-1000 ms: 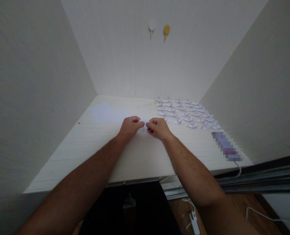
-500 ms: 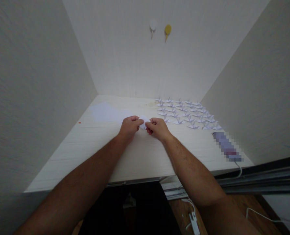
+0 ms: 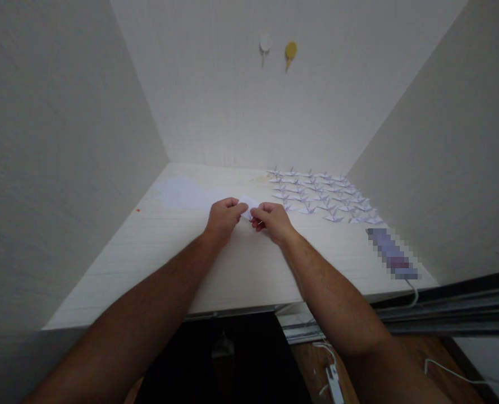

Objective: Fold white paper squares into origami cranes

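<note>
Both my hands meet over the middle of a pale wooden table. My left hand and my right hand are closed in pinches on a small folded piece of white paper held between them, just above the tabletop. Its upper corner sticks out above my fingertips; the rest is hidden by my fingers.
Rows of several small folded paper cranes cover the table's far right. A loose sheet of white paper lies at the far left. A blurred device with a white cable lies near the right edge. Walls close in on three sides.
The folded paper has turned in my fingers, so a flat white corner now shows above them. Both hands stay in nearly the same place.
</note>
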`<action>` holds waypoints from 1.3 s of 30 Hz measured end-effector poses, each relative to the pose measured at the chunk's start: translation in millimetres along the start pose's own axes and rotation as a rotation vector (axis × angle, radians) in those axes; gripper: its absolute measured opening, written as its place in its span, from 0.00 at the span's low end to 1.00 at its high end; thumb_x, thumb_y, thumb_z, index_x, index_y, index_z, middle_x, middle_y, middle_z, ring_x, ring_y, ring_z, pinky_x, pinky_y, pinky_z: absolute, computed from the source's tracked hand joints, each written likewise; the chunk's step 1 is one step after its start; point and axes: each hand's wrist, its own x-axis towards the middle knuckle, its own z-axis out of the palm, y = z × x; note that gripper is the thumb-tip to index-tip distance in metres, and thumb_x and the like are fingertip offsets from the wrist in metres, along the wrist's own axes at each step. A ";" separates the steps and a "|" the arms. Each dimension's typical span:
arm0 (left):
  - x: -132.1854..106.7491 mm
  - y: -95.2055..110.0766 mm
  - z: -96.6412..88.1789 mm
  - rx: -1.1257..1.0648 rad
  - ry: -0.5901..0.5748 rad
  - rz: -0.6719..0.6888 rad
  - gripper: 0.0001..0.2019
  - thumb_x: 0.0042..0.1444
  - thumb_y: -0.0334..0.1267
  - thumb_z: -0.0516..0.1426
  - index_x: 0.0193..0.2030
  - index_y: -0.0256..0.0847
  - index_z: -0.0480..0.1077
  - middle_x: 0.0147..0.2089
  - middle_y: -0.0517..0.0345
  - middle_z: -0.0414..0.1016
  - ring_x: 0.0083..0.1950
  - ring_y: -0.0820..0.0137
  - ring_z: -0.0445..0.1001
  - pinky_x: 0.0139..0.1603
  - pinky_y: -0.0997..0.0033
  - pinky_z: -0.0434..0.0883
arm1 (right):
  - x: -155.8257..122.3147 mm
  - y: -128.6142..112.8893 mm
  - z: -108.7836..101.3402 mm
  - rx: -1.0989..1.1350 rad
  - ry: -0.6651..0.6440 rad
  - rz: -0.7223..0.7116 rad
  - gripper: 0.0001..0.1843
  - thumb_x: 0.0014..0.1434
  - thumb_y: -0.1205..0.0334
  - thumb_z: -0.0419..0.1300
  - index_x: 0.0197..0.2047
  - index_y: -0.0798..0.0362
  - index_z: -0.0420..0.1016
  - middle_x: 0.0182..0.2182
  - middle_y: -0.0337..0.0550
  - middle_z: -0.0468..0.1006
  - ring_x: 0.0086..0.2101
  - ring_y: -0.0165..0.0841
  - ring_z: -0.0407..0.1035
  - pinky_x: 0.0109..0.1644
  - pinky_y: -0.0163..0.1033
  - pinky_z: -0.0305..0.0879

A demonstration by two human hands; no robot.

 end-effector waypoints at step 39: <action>-2.8 -0.3 7.5 -0.254 0.119 0.001 0.09 0.40 0.35 0.63 0.20 0.38 0.65 0.18 0.65 0.62 0.19 0.78 0.59 0.20 0.75 0.55 | -0.6 -0.9 6.7 -0.141 0.014 -0.133 0.10 0.48 0.60 0.62 0.22 0.54 0.67 0.18 0.37 0.74 0.17 0.24 0.65 0.20 0.29 0.59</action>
